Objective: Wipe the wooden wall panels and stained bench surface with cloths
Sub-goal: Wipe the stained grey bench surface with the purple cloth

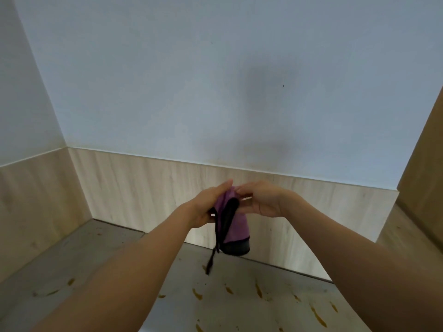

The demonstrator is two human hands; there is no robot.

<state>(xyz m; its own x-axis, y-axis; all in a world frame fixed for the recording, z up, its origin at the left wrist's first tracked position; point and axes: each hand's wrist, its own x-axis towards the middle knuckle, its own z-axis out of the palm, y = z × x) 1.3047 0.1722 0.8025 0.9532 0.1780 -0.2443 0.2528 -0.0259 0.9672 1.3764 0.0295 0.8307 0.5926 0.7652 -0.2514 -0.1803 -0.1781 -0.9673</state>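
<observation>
Two hands grip purple cloth (pixel 233 226): left hand (pixel 208 207) clutches side, right hand (pixel 261 200) pinches top.

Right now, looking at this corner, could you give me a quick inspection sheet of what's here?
Surface: grey bench with orange-brown stains scattered over the near part.
Job's things: purple cloth with dark trim, held in the air above the bench; wooden wall panels behind and at the left.
Clutter: nothing seen.
Fingers: left hand and right hand both grip the cloth's top.
Cables: nothing seen; a dark strap hangs from the cloth.
Surroundings: pale painted wall above the panels.
</observation>
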